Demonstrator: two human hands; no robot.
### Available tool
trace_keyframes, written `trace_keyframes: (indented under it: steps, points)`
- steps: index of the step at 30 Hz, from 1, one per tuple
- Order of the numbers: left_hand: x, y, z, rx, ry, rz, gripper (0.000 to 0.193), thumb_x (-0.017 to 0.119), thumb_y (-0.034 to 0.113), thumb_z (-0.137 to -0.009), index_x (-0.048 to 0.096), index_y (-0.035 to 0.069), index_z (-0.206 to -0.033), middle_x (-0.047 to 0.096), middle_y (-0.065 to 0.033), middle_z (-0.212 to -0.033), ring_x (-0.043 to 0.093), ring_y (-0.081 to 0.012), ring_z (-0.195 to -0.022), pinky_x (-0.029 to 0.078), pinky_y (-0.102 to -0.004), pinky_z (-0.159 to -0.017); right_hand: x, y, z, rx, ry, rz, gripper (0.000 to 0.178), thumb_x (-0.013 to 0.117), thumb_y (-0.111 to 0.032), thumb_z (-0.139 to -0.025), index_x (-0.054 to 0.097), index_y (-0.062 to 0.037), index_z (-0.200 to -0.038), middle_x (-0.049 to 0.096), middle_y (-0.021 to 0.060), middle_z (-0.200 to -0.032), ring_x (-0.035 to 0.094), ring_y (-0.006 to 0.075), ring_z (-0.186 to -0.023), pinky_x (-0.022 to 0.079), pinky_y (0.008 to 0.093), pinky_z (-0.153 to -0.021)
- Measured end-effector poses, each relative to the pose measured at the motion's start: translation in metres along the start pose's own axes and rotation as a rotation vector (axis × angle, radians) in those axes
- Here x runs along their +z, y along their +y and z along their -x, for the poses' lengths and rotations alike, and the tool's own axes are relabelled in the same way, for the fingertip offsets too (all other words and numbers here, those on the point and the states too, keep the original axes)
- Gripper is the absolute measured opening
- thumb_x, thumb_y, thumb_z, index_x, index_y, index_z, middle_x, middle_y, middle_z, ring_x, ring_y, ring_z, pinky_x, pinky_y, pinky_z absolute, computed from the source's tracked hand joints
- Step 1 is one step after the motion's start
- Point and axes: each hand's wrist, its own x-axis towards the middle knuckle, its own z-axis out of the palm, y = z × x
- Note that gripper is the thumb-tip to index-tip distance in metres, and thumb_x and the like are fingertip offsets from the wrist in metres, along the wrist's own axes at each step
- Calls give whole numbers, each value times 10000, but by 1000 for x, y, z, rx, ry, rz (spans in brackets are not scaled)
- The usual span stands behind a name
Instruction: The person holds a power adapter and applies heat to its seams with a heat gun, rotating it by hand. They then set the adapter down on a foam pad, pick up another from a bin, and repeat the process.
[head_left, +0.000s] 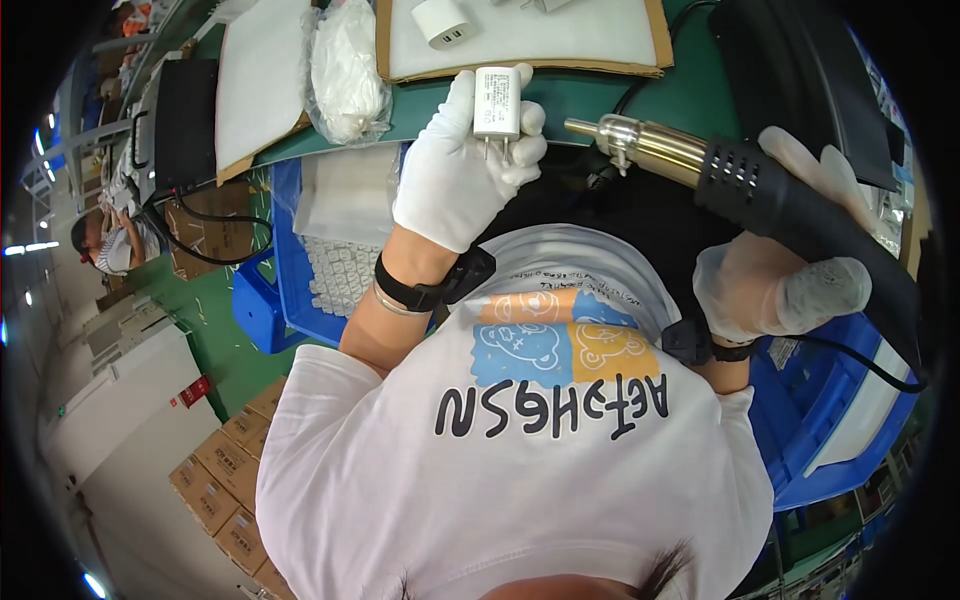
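Note:
My left hand (pixel 445 190), in a white glove, is closed around a white two-pin charger (pixel 497 100) above the near edge of the green workbench (pixel 420 110). Small print faces up on the charger, and its metal pins point back toward me. My right hand (pixel 740 285), gloved too, grips the black handle of a hot air gun (pixel 790 205). The gun's metal nozzle (pixel 605 132) points left toward the charger, with a gap between them. Farther back, another white charger (pixel 440 22) lies on a foam-lined cardboard tray (pixel 383 40).
A plastic bag (pixel 348 75) and a white foam sheet (pixel 262 80) lie left on the bench. Blue bins stand at left (pixel 288 240) and right (pixel 790 440); the left one holds several small pale pieces. A black cable (pixel 860 365) hangs at right. Another person (pixel 115 245) is far left.

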Motion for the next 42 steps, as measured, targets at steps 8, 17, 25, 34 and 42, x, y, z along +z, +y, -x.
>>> trace_keyframes:
  steps: [8, 17, 25, 34, 42]
  points:
    - [22, -10, 4, 297, 168, -572, 394, 537, 259, -946, 482, 1, -1239, 590, -124, -992, 603, -203, -816, 503, -274, -692, 1, 13, -12, -93, -82, -277, 616, 472, -668, -852, 609, -76, -950, 630, 153, -856, 574, 148, -635, 467, 197, -511]
    - [18, -7, 3, 592, 358, -1229, 506, 645, 105, -866, 430, -44, -1299, 608, -143, -1078, 632, -178, -877, 543, -277, -743, -16, 5, -14, -13, 42, 5, 659, 481, -690, -831, 615, -59, -966, 634, 138, -890, 558, 143, -616, 470, 202, -528]
    - [19, 6, 7, 327, 210, -660, 466, 558, 222, -939, 438, -86, -1267, 593, -184, -1109, 646, -247, -863, 558, -314, -736, -13, 18, -18, -123, 10, -29, 729, 404, -655, -889, 629, 35, -958, 620, 170, -772, 547, 149, -529, 435, 206, -452]
    - [8, 13, -5, 212, 150, -237, 477, 502, 270, -964, 437, -110, -1246, 567, -214, -1114, 638, -312, -892, 573, -346, -785, -1, 9, -19, -130, 107, 10, 717, 388, -670, -886, 590, 19, -877, 592, 167, -751, 517, 138, -525, 414, 193, -445]
    - [22, -1, -4, 475, 245, -588, 326, 628, 137, -884, 555, -39, -1148, 540, -163, -1172, 597, -296, -1013, 554, -316, -834, -1, 4, -20, -66, 216, 97, 713, 352, -685, -889, 532, -3, -785, 528, 139, -682, 486, 146, -514, 399, 195, -430]
